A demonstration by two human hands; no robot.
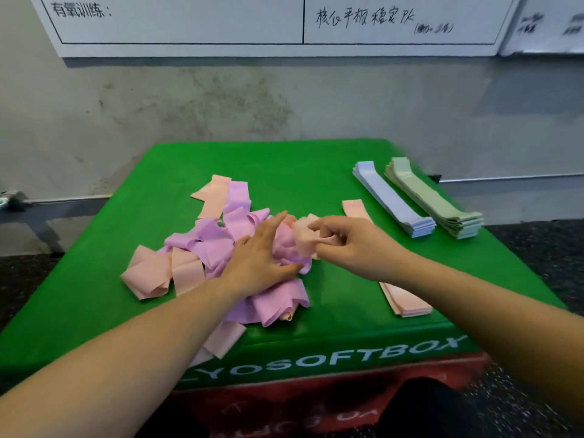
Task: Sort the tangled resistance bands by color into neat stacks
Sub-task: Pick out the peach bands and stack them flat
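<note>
A green padded soft box (316,165) serves as the work surface, set against a stained grey concrete wall (189,99) under a white board with handwriting (221,23), with bare green along its far and left edges. On its right side lie 3 flat stacks: pale blue bands (392,200), pale green bands (433,197) and peach bands (404,300). The left hand (259,251) presses flat-fingered on the tangled pile of purple and peach bands (215,245) at centre, while the right hand (350,245) pinches a crumpled peach band (303,238) beside it.

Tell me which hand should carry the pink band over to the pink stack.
Right. The right hand already pinches a pink band and is nearest the pink stack, while the left hand lies flat on the tangled pile.
</note>
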